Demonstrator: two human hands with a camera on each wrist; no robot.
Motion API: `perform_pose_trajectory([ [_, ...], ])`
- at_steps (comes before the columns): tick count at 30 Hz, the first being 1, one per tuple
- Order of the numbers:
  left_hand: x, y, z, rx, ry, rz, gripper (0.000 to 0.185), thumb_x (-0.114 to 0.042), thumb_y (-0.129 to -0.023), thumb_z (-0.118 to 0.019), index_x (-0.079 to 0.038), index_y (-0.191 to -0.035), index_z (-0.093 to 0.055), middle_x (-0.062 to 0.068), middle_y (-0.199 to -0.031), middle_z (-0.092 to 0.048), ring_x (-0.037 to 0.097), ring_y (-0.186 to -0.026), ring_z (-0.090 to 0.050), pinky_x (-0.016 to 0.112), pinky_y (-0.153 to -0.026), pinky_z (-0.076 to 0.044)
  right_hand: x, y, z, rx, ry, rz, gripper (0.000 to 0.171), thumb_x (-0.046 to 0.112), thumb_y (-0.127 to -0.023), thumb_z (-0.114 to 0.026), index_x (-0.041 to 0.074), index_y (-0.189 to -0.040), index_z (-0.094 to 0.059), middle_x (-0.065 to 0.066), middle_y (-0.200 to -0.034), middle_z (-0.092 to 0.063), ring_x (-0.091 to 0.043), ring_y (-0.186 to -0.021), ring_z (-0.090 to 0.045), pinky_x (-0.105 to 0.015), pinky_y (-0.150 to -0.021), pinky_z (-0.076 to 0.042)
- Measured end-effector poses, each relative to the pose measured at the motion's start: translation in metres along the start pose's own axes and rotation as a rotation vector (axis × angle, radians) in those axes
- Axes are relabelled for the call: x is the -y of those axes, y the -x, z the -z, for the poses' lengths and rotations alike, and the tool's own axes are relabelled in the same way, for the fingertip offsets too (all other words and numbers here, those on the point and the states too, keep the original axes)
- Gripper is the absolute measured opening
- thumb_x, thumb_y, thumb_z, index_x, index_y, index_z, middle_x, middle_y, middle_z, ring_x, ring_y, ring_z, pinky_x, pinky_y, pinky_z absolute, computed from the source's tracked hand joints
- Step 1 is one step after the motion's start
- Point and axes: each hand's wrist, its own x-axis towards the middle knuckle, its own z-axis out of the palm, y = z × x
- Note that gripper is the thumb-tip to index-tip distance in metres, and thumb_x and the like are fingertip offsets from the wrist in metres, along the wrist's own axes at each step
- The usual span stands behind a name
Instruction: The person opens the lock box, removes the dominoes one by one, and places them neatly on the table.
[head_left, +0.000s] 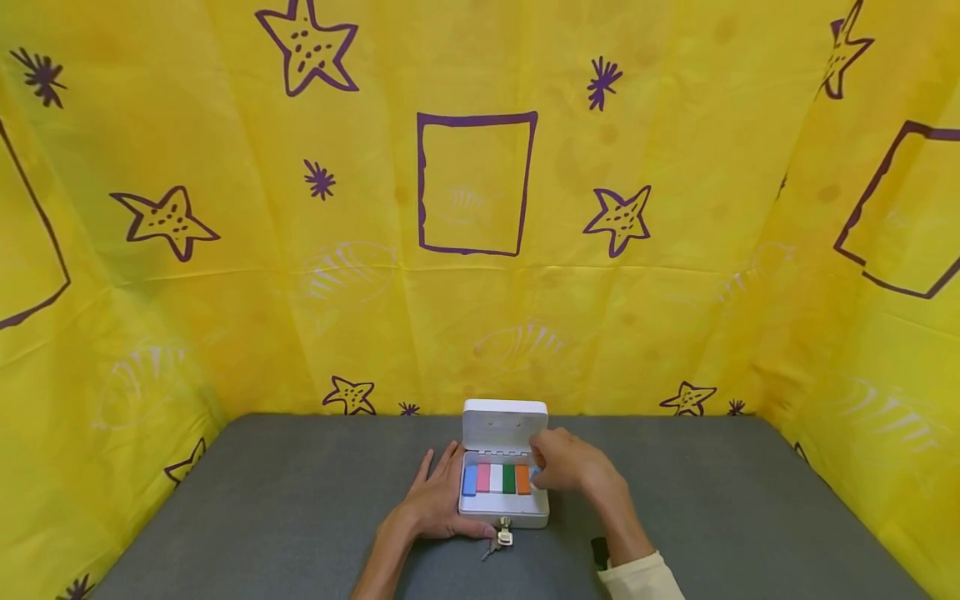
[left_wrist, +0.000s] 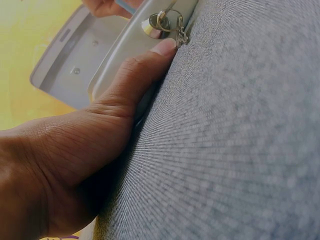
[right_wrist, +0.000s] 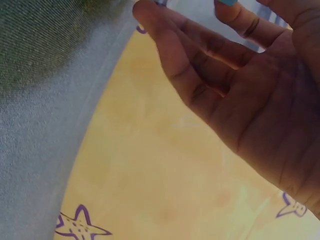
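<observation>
Two hands at an open white lock box on a grey counter.

The right hand [head_left: 566,463] curls over the right end of the box, its fingertips pinching a light blue block [head_left: 536,476] at the right end of the row; the left hand [head_left: 435,500] lies flat with fingers straight against the box's left side, thumb along the near front wall. The white lock box [head_left: 504,508] sits mid-counter near the far edge, lid [head_left: 504,423] standing upright behind it. Inside, left to right, lie blue, pink, white, green and orange blocks [head_left: 496,478]. Keys [head_left: 501,535] hang from the lock on the near wall. The grey counter [head_left: 262,500] is walled by a yellow cloth [head_left: 225,275] printed with purple stars.
</observation>
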Motion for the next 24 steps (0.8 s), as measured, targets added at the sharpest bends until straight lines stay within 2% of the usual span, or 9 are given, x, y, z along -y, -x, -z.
perform_pose_trajectory([
  [5,0.001,-0.001,-0.002,0.001,-0.009,0.004,0.138,-0.073,-0.068,-0.085,-0.003,-0.165,-0.015,0.020,-0.174,-0.020,0.037,-0.165,-0.010,0.062,-0.133,0.005,-0.004,0.002,0.010,0.016,-0.018,0.064,0.023,-0.003,-0.082,-0.071,0.008,-0.075,-0.052,0.002,-0.066,-0.041,-0.014,-0.061,-0.040,-0.024,-0.055,-0.027],
  [9,0.000,0.000,-0.001,0.004,-0.012,0.010,0.139,-0.074,-0.068,-0.085,-0.003,-0.165,-0.016,0.020,-0.174,-0.019,0.037,-0.165,-0.010,0.062,-0.133,0.005,-0.006,0.006,0.017,0.028,-0.051,0.066,0.021,-0.004,-0.084,-0.071,0.006,-0.080,-0.053,0.000,-0.069,-0.042,-0.014,-0.064,-0.042,-0.023,-0.056,-0.029],
  [12,-0.001,0.000,0.000,0.006,-0.004,0.010,0.138,-0.073,-0.068,-0.085,-0.002,-0.165,-0.016,0.021,-0.174,-0.019,0.037,-0.165,-0.010,0.062,-0.133,0.005,-0.007,0.007,0.020,0.037,-0.090,0.068,0.018,-0.004,-0.086,-0.074,0.004,-0.092,-0.059,-0.003,-0.077,-0.052,-0.016,-0.070,-0.048,-0.024,-0.060,-0.035],
  [16,-0.004,0.002,0.001,0.015,-0.012,0.010,0.139,-0.074,-0.069,-0.083,-0.002,-0.165,-0.015,0.021,-0.175,-0.018,0.036,-0.165,-0.009,0.061,-0.133,0.005,-0.008,0.007,0.022,0.039,-0.113,0.071,0.026,-0.004,-0.088,-0.077,0.001,-0.109,-0.064,-0.006,-0.091,-0.063,-0.019,-0.081,-0.053,-0.030,-0.068,-0.043],
  [18,-0.005,0.003,0.002,0.017,-0.016,0.004,0.140,-0.076,-0.069,-0.082,-0.001,-0.165,-0.014,0.022,-0.174,-0.018,0.037,-0.165,-0.009,0.062,-0.133,0.005,-0.009,0.007,0.023,0.035,-0.110,0.068,0.025,-0.004,-0.088,-0.076,0.003,-0.108,-0.064,-0.006,-0.092,-0.063,-0.019,-0.082,-0.054,-0.030,-0.070,-0.045],
  [21,-0.005,0.003,0.003,0.019,-0.014,0.006,0.140,-0.076,-0.069,-0.082,-0.001,-0.165,-0.014,0.022,-0.175,-0.018,0.037,-0.165,-0.009,0.062,-0.133,0.005,-0.011,0.008,0.024,0.023,-0.093,0.073,0.019,-0.005,-0.088,-0.074,0.005,-0.097,-0.061,-0.003,-0.086,-0.059,-0.017,-0.079,-0.052,-0.028,-0.067,-0.043],
  [24,-0.003,0.002,0.001,0.011,-0.015,0.005,0.138,-0.074,-0.070,-0.083,-0.001,-0.165,-0.015,0.021,-0.175,-0.018,0.037,-0.165,-0.010,0.061,-0.133,0.005,-0.012,0.008,0.026,0.011,-0.099,0.099,0.017,-0.006,-0.088,-0.074,0.005,-0.095,-0.063,-0.003,-0.085,-0.060,-0.016,-0.076,-0.051,-0.024,-0.064,-0.043],
])
